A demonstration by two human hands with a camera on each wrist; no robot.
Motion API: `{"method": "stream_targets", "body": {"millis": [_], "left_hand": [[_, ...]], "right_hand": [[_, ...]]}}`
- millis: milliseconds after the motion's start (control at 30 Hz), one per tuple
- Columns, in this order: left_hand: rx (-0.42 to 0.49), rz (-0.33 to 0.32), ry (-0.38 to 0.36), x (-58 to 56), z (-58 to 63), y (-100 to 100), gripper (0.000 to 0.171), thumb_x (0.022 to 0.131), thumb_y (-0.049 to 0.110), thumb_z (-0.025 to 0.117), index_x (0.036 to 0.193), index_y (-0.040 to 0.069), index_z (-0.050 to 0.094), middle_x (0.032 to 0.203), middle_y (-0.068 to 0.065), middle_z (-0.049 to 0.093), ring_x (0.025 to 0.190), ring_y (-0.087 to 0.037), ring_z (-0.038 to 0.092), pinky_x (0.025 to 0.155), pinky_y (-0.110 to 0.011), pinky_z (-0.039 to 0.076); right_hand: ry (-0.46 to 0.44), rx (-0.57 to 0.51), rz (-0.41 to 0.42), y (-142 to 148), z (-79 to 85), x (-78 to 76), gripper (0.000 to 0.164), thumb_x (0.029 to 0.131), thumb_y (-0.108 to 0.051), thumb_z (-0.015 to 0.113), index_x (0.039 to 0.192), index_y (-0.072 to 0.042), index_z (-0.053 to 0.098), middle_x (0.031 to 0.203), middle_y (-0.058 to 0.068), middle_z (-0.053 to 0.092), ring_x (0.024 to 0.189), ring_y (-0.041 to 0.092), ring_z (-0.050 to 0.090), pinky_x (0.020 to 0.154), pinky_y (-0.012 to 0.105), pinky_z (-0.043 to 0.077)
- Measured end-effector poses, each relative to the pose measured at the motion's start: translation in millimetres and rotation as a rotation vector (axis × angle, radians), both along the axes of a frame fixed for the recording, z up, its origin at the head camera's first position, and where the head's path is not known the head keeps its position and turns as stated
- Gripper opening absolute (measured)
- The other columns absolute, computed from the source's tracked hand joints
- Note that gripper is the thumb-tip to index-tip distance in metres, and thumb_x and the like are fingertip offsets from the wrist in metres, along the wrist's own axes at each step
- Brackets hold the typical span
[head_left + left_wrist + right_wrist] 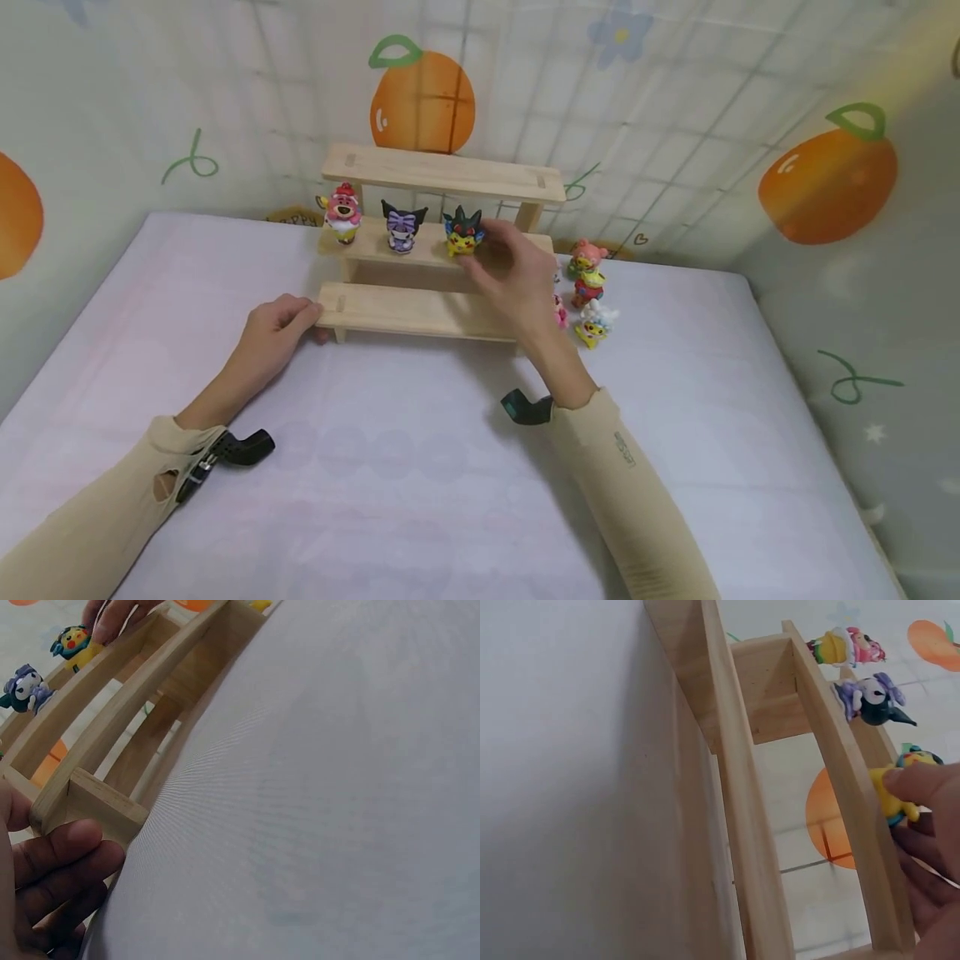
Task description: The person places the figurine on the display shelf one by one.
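Note:
A three-tier wooden display stand [442, 172] stands at the back of the table. On its middle tier, my right hand [521, 271] pinches a yellow figurine with a dark spiky hood [463, 232] between thumb and fingers. In the right wrist view, the thumb lies against the yellow body [886, 796]. To its left on that tier are a purple-and-black figurine [403, 227] and a pink bear figurine with a red top [344, 212]. My left hand [273, 333] grips the lowest tier's left end, the thumb at its top edge and the fingers below [71, 862].
Right of the stand, several figurines are grouped on the table: a pink-headed one [587, 257], a white-topped yellow one [595, 323] and others partly hidden behind my right hand. A patterned curtain with oranges [423, 100] hangs behind. A pale cloth [390, 500] covers the table.

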State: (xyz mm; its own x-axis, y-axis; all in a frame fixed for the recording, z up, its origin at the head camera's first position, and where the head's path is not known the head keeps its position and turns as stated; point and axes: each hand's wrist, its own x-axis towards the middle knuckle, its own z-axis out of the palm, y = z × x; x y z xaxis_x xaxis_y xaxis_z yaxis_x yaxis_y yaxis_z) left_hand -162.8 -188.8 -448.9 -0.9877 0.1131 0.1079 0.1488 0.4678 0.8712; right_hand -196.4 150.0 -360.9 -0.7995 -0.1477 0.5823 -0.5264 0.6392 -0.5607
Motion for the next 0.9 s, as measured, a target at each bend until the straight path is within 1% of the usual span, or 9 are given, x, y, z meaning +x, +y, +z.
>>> {"method": "stream_targets", "body": {"millis": [100, 200, 267, 367, 433, 533, 667, 800, 900], "left_hand": [[-0.003, -0.01, 0.009, 0.2, 1.9, -1.3, 0.041, 0.11, 0.034, 0.054, 0.089, 0.005, 0.076, 0.091, -0.013, 0.07, 0.089, -0.02, 0.052, 0.081, -0.028, 0.038], [-0.004, -0.014, 0.003, 0.7, 2.0, -1.2, 0.042, 0.11, 0.034, 0.054, 0.087, 0.006, 0.076, 0.092, -0.013, 0.069, 0.088, -0.02, 0.051, 0.08, -0.028, 0.038], [-0.001, -0.013, 0.002, 0.9, 1.3, -0.6, 0.042, 0.11, 0.034, 0.055, 0.086, 0.006, 0.075, 0.092, -0.013, 0.068, 0.088, -0.02, 0.051, 0.079, -0.027, 0.038], [0.009, -0.006, 0.004, 1.9, 0.6, 0.5, 0.042, 0.11, 0.032, 0.055, 0.085, 0.006, 0.075, 0.092, -0.012, 0.067, 0.087, -0.019, 0.051, 0.079, -0.027, 0.038], [0.011, -0.003, 0.008, 2.8, -1.1, 0.3, 0.041, 0.11, 0.031, 0.055, 0.085, 0.006, 0.075, 0.092, -0.012, 0.067, 0.087, -0.019, 0.051, 0.078, -0.027, 0.038], [0.009, -0.001, 0.017, 3.0, -4.5, -0.9, 0.04, 0.109, 0.029, 0.055, 0.084, 0.006, 0.076, 0.091, -0.012, 0.067, 0.086, -0.02, 0.051, 0.078, -0.027, 0.039], [0.007, -0.004, 0.024, -0.2, -6.0, -0.3, 0.038, 0.109, 0.029, 0.056, 0.084, 0.007, 0.076, 0.09, -0.012, 0.067, 0.085, -0.02, 0.052, 0.077, -0.028, 0.039], [0.002, -0.005, 0.015, -2.7, -3.5, 0.0, 0.038, 0.108, 0.03, 0.057, 0.084, 0.007, 0.076, 0.09, -0.011, 0.067, 0.085, -0.02, 0.052, 0.077, -0.029, 0.039], [0.001, 0.01, 0.013, -3.6, -2.1, -1.5, 0.038, 0.108, 0.029, 0.057, 0.084, 0.006, 0.076, 0.089, -0.012, 0.067, 0.085, -0.02, 0.051, 0.077, -0.029, 0.038]], "right_hand": [[0.06, -0.065, -0.005, 7.2, 0.3, 5.8, 0.043, 0.092, -0.017, 0.082, 0.131, -0.003, 0.068, 0.125, 0.012, 0.076, 0.116, 0.026, 0.072, 0.106, 0.037, 0.052], [0.142, -0.132, -0.045, 19.9, 0.2, 15.6, 0.039, 0.091, -0.014, 0.082, 0.126, -0.002, 0.07, 0.119, 0.011, 0.077, 0.113, 0.025, 0.073, 0.104, 0.036, 0.053], [0.198, -0.155, -0.078, 31.5, 0.8, 24.0, 0.036, 0.091, -0.008, 0.081, 0.125, -0.001, 0.071, 0.118, 0.012, 0.078, 0.112, 0.026, 0.073, 0.106, 0.036, 0.052], [0.239, -0.212, -0.121, 49.3, 5.4, 39.5, 0.034, 0.09, 0.002, 0.077, 0.123, 0.005, 0.07, 0.118, 0.016, 0.076, 0.112, 0.032, 0.071, 0.107, 0.037, 0.049], [0.247, -0.243, -0.153, 60.6, 7.4, 49.9, 0.033, 0.091, 0.004, 0.074, 0.123, 0.008, 0.069, 0.119, 0.021, 0.075, 0.114, 0.036, 0.069, 0.109, 0.037, 0.046], [0.231, -0.251, -0.229, 78.3, 3.7, 64.2, 0.034, 0.094, -0.002, 0.071, 0.125, 0.01, 0.067, 0.123, 0.024, 0.073, 0.118, 0.04, 0.065, 0.112, 0.035, 0.042], [0.214, -0.235, -0.326, 105.0, -14.4, 77.0, 0.039, 0.094, -0.01, 0.067, 0.129, 0.009, 0.065, 0.128, 0.023, 0.071, 0.122, 0.038, 0.062, 0.112, 0.03, 0.039], [0.194, -0.281, -0.342, 123.5, -33.7, 77.6, 0.04, 0.094, -0.012, 0.066, 0.129, 0.006, 0.066, 0.128, 0.023, 0.071, 0.121, 0.03, 0.063, 0.111, 0.026, 0.04], [0.164, -0.305, -0.308, 130.5, -43.3, 71.6, 0.039, 0.095, -0.01, 0.066, 0.13, 0.007, 0.066, 0.128, 0.025, 0.07, 0.119, 0.028, 0.064, 0.11, 0.027, 0.042]]}}
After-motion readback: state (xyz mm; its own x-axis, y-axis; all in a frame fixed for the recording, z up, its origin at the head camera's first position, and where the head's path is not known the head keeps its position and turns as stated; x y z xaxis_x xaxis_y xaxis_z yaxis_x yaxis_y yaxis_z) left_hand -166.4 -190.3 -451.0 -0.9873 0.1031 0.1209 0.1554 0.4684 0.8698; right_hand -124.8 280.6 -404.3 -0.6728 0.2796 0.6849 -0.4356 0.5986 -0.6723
